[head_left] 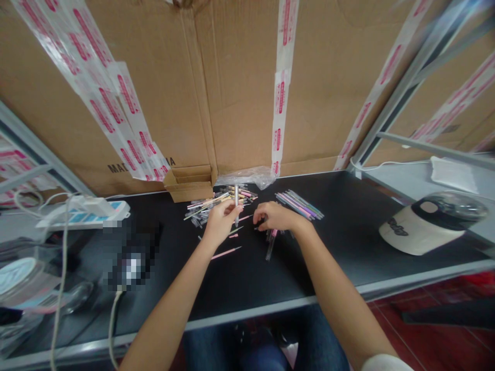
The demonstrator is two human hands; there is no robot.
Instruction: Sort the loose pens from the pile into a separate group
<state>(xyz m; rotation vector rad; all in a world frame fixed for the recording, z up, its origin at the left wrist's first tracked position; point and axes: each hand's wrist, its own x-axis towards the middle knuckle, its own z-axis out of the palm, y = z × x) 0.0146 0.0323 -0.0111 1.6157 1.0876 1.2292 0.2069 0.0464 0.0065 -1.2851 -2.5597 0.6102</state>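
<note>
Upright in my left hand (pixel 223 217), between thumb and fingers, is a slim whitish pen (pixel 236 198). My right hand (pixel 275 215) hovers just to its right with curled fingers; a small dark bit shows at the fingertips, too small to name. Behind my left hand spreads a loose pile of pens and pen parts (pixel 201 207). Beyond my right hand, several coloured pens (pixel 299 204) lie side by side. Clear and pink pen parts (pixel 271 245) sit partly hidden beneath that hand. Closer to me lies a pink pen piece with a pointed tip (pixel 226 253).
A small cardboard box (pixel 191 186) and a crumpled clear plastic bag (pixel 247 178) stand against the cardboard wall (pixel 243 103). On the left are a power strip (pixel 87 211) and cables. A white cap-shaped object (pixel 421 221) sits right on the black table (pixel 348 247).
</note>
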